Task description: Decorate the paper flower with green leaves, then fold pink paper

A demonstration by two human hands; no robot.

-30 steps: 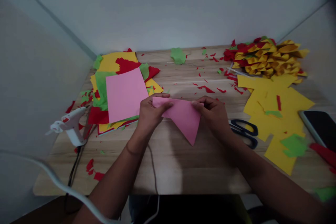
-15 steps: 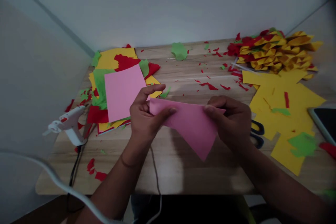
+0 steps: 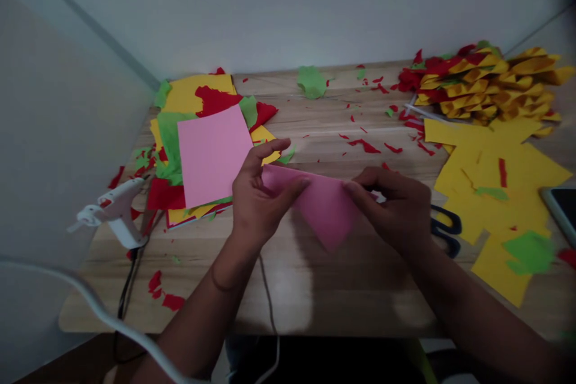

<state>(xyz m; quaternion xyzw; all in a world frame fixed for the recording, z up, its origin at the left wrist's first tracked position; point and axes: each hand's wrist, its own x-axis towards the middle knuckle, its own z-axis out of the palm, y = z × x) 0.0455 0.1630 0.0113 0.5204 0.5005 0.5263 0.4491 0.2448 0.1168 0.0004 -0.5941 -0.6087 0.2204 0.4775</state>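
Observation:
A piece of pink paper (image 3: 326, 210) is held above the table between both hands, its top edge folded over and a corner pointing down. My left hand (image 3: 263, 195) pinches the left end of that fold, thumb in front and index finger stretched out above. The right end is pinched by my right hand (image 3: 391, 201), thumb over the paper and fingers curled behind. A flat pink sheet (image 3: 213, 156) lies on the pile just left of my left hand. Dark scissor handles (image 3: 445, 231) show beside my right wrist, with the blades hidden.
A white glue gun (image 3: 119, 213) with a black cord stands at left. Yellow sheets (image 3: 490, 180) lie at right below a heap of folded yellow paper (image 3: 490, 84). Red and green scraps dot the wooden table (image 3: 288, 288). A white cable (image 3: 90, 306) crosses the lower left.
The pink paper's hanging corner has moved up and left, so less of it hangs down. My right hand's thumb has shifted slightly left along the fold; both hands keep their pinch.

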